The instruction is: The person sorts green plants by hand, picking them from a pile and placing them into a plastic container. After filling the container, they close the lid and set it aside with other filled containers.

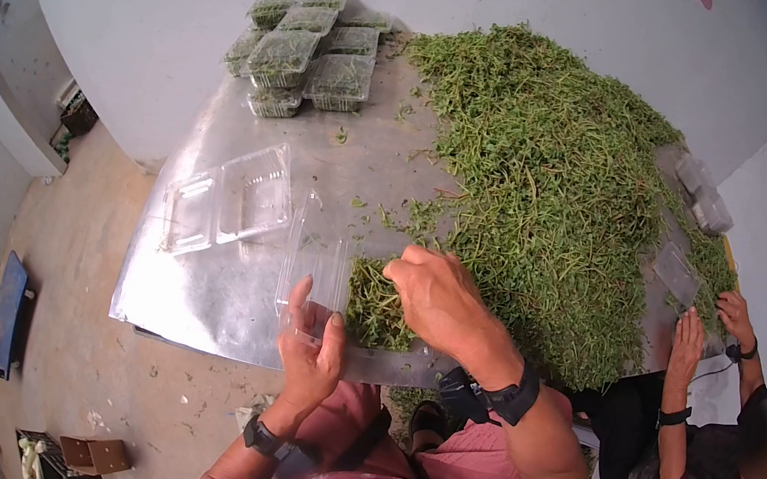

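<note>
A clear plastic clamshell box (317, 259) lies unfolded at the table's front edge, its see-through lid to the left and its base to the right. Leafy green stems (372, 311) fill the base. My left hand (312, 362) grips the box near its fold, thumb and fingers on either side of the plastic. Over the filled base, my right hand (439, 300) has its fingers curled closed on some of the greens; the fingertips are partly hidden. A large heap of the same greens (553, 197) spreads just beyond and to the right of it.
An open, unfilled clamshell (254, 193) lies left on the metal table (191, 299). Stacked filled boxes (282, 55) stand at the back left. At right, a co-worker's hands (687, 346) are near another clear box (677, 274); more boxes (705, 195) sit behind.
</note>
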Available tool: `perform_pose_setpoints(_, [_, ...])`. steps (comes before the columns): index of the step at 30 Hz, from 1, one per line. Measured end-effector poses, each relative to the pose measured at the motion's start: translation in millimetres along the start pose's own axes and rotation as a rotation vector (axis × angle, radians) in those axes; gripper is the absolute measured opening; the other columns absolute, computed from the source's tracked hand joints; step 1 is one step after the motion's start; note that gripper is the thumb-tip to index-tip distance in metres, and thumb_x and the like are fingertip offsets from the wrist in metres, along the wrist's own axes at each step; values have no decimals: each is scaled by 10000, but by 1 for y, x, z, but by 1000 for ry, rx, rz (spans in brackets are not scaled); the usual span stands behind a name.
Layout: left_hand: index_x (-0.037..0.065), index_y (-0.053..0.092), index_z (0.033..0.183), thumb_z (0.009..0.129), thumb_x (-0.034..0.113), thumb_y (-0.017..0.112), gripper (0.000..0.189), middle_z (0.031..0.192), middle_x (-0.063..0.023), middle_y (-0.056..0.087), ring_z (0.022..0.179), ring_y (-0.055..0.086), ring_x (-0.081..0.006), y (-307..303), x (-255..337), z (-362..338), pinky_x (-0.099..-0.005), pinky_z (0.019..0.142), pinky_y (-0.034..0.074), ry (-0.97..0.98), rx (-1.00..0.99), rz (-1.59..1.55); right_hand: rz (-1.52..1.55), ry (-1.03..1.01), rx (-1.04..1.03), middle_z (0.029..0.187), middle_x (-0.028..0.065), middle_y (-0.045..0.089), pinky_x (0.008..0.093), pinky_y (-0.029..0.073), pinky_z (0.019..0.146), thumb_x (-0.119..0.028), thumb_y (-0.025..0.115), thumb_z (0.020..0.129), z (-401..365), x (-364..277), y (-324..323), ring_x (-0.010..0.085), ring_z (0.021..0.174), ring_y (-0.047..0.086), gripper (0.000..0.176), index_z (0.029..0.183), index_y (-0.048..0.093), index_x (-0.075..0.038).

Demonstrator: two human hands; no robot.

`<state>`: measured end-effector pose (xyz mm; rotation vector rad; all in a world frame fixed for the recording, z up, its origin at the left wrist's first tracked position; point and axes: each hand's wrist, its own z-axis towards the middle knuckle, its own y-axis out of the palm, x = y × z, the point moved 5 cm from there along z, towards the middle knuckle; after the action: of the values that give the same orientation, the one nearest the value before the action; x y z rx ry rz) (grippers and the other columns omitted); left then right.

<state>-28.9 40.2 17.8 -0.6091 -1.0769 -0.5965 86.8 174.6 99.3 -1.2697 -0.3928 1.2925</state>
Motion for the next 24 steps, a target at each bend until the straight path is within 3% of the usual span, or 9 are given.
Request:
perform_pose_setpoints(6, [-26,334,1410,911,39,560,552,716,-30,548,634,499,-99,0,2,0,-254,586,417,-13,-2,-9,-38,-4,11,771,113,597,417,429,733,-11,561,794,-1,-6,-13,317,783,604,112,839,655,-52])
perform_pose_setpoints(10, [-23,333,1412,921,45,554,542,734,-25,552,648,497,-92,1,1,-1,-245,602,417,-9,5,-28,-104,-112,-140,767,74,587,413,397,797,-37,588,774,-12,-13,20,261,839,580,57,780,632,-73])
perform_pose_setpoints(14, [-33,327,1411,921,37,550,543,736,-23,550,649,491,-85,1,-1,-1,-239,605,415,-8,5,-20,-130,-141,-109,765,56,575,407,386,831,-56,577,784,-14,-12,33,242,852,566,60,751,617,-86])
perform_pose_setpoints(18, [-43,312,1403,924,-33,497,514,779,7,476,672,428,-51,2,3,0,-185,597,351,-13,-12,-52,-80,-113,-102,757,59,568,385,380,803,-72,573,805,-13,-7,12,240,841,569,62,772,622,-92])
perform_pose_setpoints(22, [-40,330,1403,917,22,548,536,729,-30,552,649,498,-88,-1,-3,-1,-242,604,416,-7,4,-20,-106,16,-3,787,79,588,360,363,795,-94,577,835,-5,11,-51,254,845,586,52,824,626,-80])
perform_pose_setpoints(24, [-41,331,1402,917,18,546,534,725,-32,551,651,499,-89,-1,-2,1,-243,607,417,-6,-6,-34,-90,85,133,749,112,581,399,431,715,-50,586,809,-12,34,-76,310,747,588,44,813,625,-32])
